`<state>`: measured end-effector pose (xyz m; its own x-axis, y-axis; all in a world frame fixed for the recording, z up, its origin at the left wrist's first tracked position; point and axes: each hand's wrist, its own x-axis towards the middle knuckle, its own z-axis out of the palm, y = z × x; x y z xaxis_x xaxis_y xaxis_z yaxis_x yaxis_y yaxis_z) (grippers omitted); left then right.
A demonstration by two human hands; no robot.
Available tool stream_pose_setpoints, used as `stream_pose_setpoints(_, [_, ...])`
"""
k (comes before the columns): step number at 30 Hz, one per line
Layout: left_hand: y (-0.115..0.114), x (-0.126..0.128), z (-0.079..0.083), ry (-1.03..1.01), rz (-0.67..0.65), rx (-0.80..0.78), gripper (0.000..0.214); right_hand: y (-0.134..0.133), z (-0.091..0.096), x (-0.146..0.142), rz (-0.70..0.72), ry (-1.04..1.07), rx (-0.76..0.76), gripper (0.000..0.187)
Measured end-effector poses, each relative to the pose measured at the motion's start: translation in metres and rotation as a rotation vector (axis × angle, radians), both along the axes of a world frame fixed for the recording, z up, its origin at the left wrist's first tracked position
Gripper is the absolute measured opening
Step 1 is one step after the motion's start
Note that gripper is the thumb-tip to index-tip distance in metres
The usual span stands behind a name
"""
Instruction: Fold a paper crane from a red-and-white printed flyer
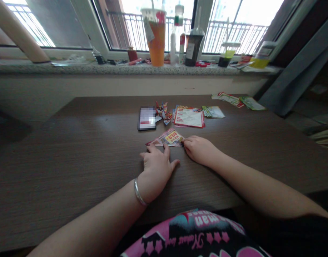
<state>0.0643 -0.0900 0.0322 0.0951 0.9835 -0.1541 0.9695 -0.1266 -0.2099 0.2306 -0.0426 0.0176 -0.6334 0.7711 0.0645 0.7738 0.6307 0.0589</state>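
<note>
A printed paper flyer (172, 136), folded to a triangle with its long edge towards me, lies on the brown table (94, 171). My left hand (157, 164) rests at that near edge, fingers spread, fingertips touching the paper. At the triangle's right corner, my right hand (200, 149) has its fingers closed together in a pinch on the paper. Beyond the flyer stand or lie several small folded paper pieces (164, 112). To their right is a stack of printed leaflets (189, 117).
A phone (147, 118) with a blurred screen lies left of the folded pieces. Green leaflets (213, 111) and more flyers (230, 100) lie at the back right. On the stone windowsill (80, 69) stand an orange drink cup (156, 43), a dark cup (194, 48) and a clear bottle (177, 39).
</note>
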Motion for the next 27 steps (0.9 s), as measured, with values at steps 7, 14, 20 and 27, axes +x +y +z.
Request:
stream_pose_setpoints(7, [0.003,-0.004,0.003,0.025,0.114,0.041,0.081,-0.001,0.0,0.001,-0.008,-0.006,0.011,0.023])
stream_pose_setpoints(14, [0.009,-0.012,0.006,0.057,0.12,0.018,0.061,-0.002,0.003,0.002,-0.006,-0.017,-0.002,0.02])
stream_pose_setpoints(20, [0.01,-0.023,0.01,0.041,0.044,0.064,0.042,-0.004,0.003,0.003,0.014,-0.019,0.018,0.022])
stream_pose_setpoints(27, [0.018,-0.038,0.007,-0.019,-0.121,0.233,0.034,0.001,0.003,0.009,0.011,0.022,0.003,0.022])
